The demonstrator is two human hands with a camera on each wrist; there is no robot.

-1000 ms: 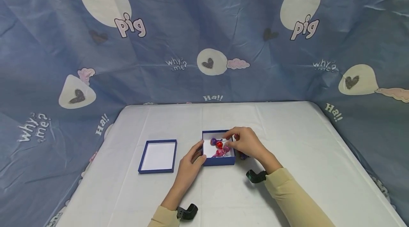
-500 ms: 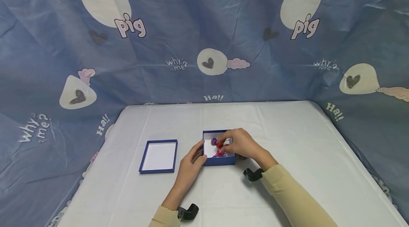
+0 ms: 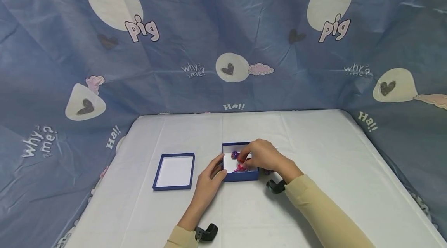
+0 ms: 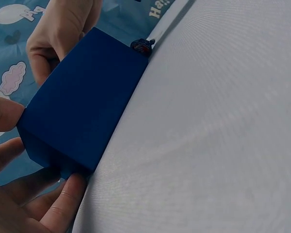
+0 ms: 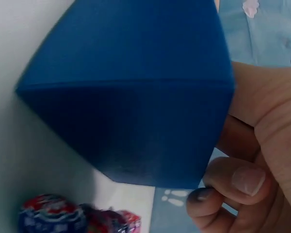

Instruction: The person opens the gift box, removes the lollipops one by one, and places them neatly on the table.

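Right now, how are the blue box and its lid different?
The box has tall walls; the lid has low ones. Sweets lie in the box; the lid shows bare white. The left hand holds the box; no hand touches the lid. Both are blue outside, white inside.

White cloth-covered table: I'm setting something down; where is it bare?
Bare: behind the square blue box, up to the blue printed curtain; right of the beige right sleeve. Crowded: the box's right edge, with right hand and round wrapped candy.
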